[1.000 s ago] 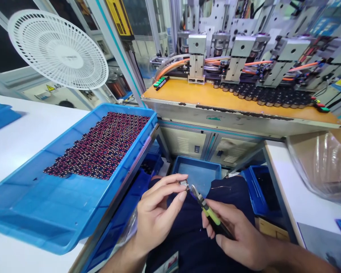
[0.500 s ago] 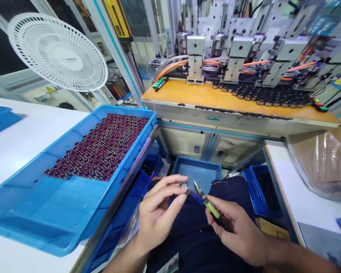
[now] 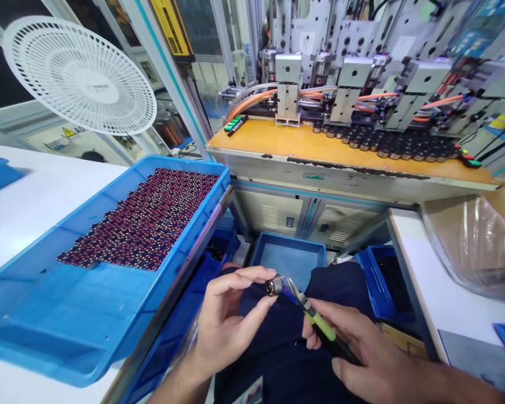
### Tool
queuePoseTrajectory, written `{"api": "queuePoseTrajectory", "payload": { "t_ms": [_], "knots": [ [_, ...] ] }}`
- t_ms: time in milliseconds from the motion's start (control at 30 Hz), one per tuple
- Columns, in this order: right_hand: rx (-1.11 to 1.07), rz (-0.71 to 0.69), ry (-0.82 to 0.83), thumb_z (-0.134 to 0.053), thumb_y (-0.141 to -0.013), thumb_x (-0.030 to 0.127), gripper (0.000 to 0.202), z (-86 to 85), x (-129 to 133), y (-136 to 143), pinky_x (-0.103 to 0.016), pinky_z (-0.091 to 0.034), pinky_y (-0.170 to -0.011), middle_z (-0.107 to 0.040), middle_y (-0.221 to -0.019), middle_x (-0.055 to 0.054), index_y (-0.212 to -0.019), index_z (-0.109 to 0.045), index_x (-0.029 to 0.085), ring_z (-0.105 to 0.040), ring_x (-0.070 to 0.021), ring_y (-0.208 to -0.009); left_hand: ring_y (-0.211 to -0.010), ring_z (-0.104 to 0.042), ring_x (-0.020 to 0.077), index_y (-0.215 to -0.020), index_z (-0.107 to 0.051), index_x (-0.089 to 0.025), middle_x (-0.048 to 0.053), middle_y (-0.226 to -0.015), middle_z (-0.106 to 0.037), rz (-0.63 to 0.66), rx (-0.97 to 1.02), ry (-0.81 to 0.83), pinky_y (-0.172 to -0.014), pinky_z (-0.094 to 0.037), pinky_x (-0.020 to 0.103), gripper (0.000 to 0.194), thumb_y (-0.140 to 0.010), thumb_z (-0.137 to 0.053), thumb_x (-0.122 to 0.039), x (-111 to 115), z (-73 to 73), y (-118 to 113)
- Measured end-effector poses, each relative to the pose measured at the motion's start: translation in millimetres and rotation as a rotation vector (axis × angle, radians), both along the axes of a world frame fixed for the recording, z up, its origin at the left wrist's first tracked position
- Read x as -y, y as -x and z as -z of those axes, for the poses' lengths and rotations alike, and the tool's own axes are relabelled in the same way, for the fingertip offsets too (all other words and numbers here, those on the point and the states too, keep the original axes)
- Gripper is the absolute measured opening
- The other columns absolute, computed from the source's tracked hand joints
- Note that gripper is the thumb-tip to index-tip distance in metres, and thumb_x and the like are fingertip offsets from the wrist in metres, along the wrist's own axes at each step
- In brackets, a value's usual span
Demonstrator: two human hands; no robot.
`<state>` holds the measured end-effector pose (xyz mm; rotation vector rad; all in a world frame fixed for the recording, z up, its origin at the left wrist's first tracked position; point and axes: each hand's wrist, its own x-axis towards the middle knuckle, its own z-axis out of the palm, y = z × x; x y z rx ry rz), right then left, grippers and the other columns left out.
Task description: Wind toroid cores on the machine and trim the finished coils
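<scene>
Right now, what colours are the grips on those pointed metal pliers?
The grips are lime green and black, clearest in the head view.

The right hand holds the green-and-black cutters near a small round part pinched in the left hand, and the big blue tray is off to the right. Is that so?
Not quite: the head view shows the big blue tray off to the left. The right hand does hold the green-and-black cutters near the small round part pinched in the left hand.

Bright cool light, plastic (image 3: 483,247) glinting, edges stretched
</scene>
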<state>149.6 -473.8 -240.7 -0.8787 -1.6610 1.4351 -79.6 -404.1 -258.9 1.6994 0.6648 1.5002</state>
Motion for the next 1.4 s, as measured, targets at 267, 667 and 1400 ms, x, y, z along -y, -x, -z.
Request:
{"api": "queuePoseTrajectory", "payload": {
  "t_ms": [267, 667, 1400],
  "knots": [
    [-0.063, -0.007, 0.079, -0.047, -0.081, -0.004, 0.077, -1.6, -2.5, 6.0, -0.031, -0.055, -0.085, -0.058, -0.11, -0.005, -0.145, -0.04, 0.037, -0.061, -0.0134, -0.093, -0.103, -0.072, 0.0199, -0.118, -0.05, -0.022, 0.005, -0.11, -0.071, 0.019, -0.007, -0.012, -0.092, -0.061, 0.036, 0.06, -0.072, -0.065, 0.014, 0.3, 0.4, 1.3],
    [-0.017, 0.012, 0.129, -0.051, -0.084, 0.004, 0.059, -7.2, -5.8, 9.6, -0.028, -0.051, -0.077, -0.057, -0.098, -0.003, -0.136, -0.052, 0.031, -0.057, -0.0111, -0.08, -0.102, -0.072, 0.0189, -0.117, -0.05, -0.023, 0.006, -0.11, -0.071, 0.018, -0.012, 0.049, -0.088, -0.062, 0.031, 0.058, -0.073, -0.066, 0.013, 2.6, 1.0, 2.3],
    [0.601, 0.135, -0.225, -0.051, -0.079, 0.014, 0.057, -10.8, -44.4, 8.6, -0.032, -0.053, -0.088, -0.066, -0.094, -0.007, -0.136, -0.058, 0.019, -0.064, -0.0207, -0.092, -0.095, -0.072, 0.0176, -0.091, -0.078, -0.024, 0.008, -0.104, -0.077, 0.092, 0.282, 0.648, -0.081, -0.058, 0.022, 0.016, -0.075, -0.081, -0.023, -6.4, 12.4, 29.3]
  ]
}}
